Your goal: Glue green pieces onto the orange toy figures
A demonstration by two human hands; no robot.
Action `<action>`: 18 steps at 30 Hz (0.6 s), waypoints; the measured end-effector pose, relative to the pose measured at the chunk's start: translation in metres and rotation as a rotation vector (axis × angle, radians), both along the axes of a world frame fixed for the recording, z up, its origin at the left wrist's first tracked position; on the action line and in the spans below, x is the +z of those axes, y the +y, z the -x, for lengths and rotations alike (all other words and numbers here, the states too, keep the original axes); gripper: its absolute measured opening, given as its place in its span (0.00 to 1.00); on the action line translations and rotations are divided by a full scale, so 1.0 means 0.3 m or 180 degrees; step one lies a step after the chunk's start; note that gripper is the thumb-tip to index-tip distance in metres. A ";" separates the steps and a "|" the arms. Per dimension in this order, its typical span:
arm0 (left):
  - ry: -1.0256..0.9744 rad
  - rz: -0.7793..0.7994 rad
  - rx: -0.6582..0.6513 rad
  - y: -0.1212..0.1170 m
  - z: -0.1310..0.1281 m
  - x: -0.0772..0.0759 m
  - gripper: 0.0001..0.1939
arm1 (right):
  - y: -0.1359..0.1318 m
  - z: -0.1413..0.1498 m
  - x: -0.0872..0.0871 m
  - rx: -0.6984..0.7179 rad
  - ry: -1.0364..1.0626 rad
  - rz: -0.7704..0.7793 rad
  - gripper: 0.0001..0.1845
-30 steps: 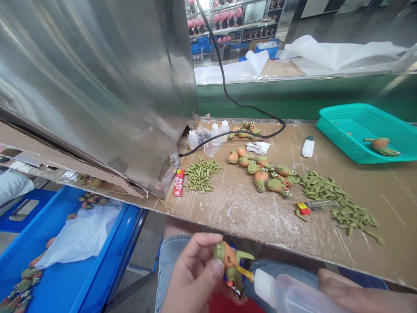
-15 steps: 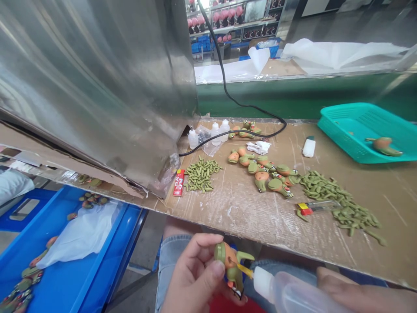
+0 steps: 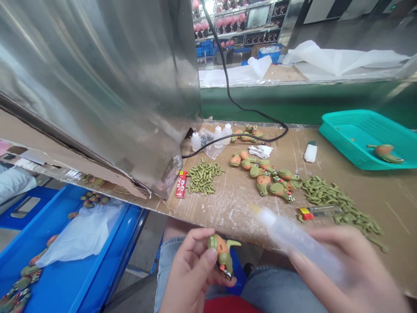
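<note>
Low in the middle of the frame, my left hand [image 3: 190, 274] pinches a small green and orange toy figure [image 3: 223, 256] between thumb and fingers, its head up and one green arm sticking out to the right. My right hand [image 3: 352, 271], at the lower right, is closed around a clear squeeze bottle [image 3: 299, 241], blurred, with its nozzle pointing up and to the left, apart from the figure. Both hands sit over my lap in front of the cardboard-covered table [image 3: 241, 204]. On it, mid-frame, lie a group of the same figures [image 3: 263, 174], a small pile of green parts [image 3: 203, 176] to their left and a larger pile [image 3: 335, 202] to their right. A teal basket [image 3: 355, 139] at the right edge holds one figure. A blue bin [image 3: 65, 261] fills the lower left.
</note>
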State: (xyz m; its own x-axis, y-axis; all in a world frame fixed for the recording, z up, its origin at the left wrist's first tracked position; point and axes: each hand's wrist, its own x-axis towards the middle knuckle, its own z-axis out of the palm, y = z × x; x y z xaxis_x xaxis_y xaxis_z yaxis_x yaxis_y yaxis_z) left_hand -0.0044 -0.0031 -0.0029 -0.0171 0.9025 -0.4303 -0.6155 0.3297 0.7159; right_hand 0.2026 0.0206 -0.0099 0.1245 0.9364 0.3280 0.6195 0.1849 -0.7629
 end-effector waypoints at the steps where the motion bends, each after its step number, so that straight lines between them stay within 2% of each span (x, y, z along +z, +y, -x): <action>1: 0.0025 0.0018 0.0058 0.003 0.001 -0.003 0.12 | 0.047 0.008 -0.018 0.0035 0.0171 0.0069 0.13; 4: 0.0030 0.0045 0.0151 0.007 0.006 -0.010 0.12 | 0.167 0.028 -0.099 0.0067 0.0209 0.0222 0.17; 6: 0.0025 0.0044 0.0192 0.006 0.016 -0.013 0.13 | 0.200 0.035 -0.132 -0.0010 0.0144 0.0164 0.20; 9: 0.0054 0.0086 0.0311 0.003 0.039 -0.018 0.13 | 0.166 0.050 -0.098 -0.0461 0.0029 -0.0156 0.25; 11: 0.0132 0.0119 0.0405 0.005 0.055 -0.021 0.12 | 0.127 0.081 -0.041 -0.0584 -0.0121 -0.0576 0.19; 12: 0.0182 0.0127 0.0453 0.008 0.061 -0.021 0.12 | 0.116 0.106 -0.016 -0.0328 -0.0246 -0.0764 0.13; 13: 0.0230 0.0130 0.0502 0.011 0.066 -0.021 0.12 | 0.114 0.138 0.000 0.0162 -0.0412 -0.0919 0.07; 14: 0.0272 0.0128 0.0552 0.015 0.069 -0.019 0.12 | 0.124 0.174 0.006 0.0905 -0.0664 -0.0908 0.06; 15: 0.0303 0.0120 0.0598 0.018 0.071 -0.016 0.12 | 0.145 0.213 -0.001 0.1351 -0.0807 -0.0900 0.08; 16: 0.0316 0.0107 0.0632 0.020 0.072 -0.014 0.12 | 0.174 0.252 -0.018 0.1567 -0.0905 -0.0847 0.09; 18: 0.0297 0.0082 0.0657 0.021 0.075 -0.011 0.13 | 0.246 0.318 -0.070 0.1686 -0.1072 -0.0779 0.10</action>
State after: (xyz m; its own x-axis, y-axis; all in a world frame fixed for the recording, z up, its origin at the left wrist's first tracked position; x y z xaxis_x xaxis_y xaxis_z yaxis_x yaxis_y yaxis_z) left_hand -0.0270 0.0032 -0.0061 -0.2410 0.8645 -0.4411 -0.6033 0.2226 0.7658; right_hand 0.1072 0.0942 -0.0309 -0.4774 0.7366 0.4791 0.5944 0.6723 -0.4413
